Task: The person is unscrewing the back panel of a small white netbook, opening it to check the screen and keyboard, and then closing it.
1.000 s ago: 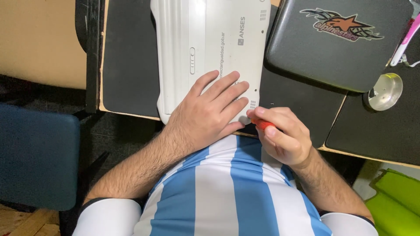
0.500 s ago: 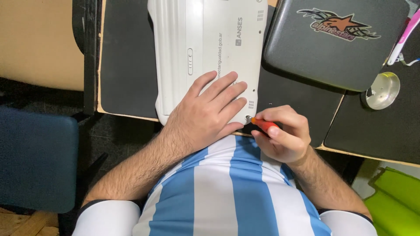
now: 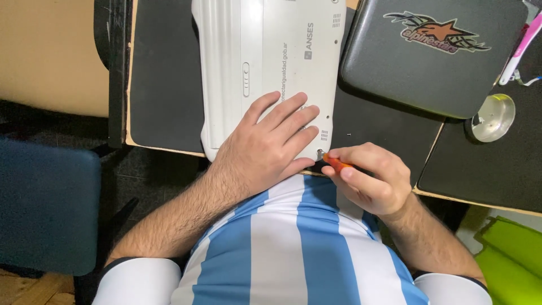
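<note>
A multicoloured star-shaped sticker in orange, black and white (image 3: 437, 32) sits on the lid of the dark grey rounded plastic case (image 3: 435, 73), upper right on the desk. Grey printed lettering with a small square emblem (image 3: 299, 48) runs lengthwise along the white plastic laptop underside (image 3: 248, 56). Finer markings there appear too small to resolve.

Light-blue and white vertically striped shirt, short white sleeves, dark cuff trim, bare forearms
</note>
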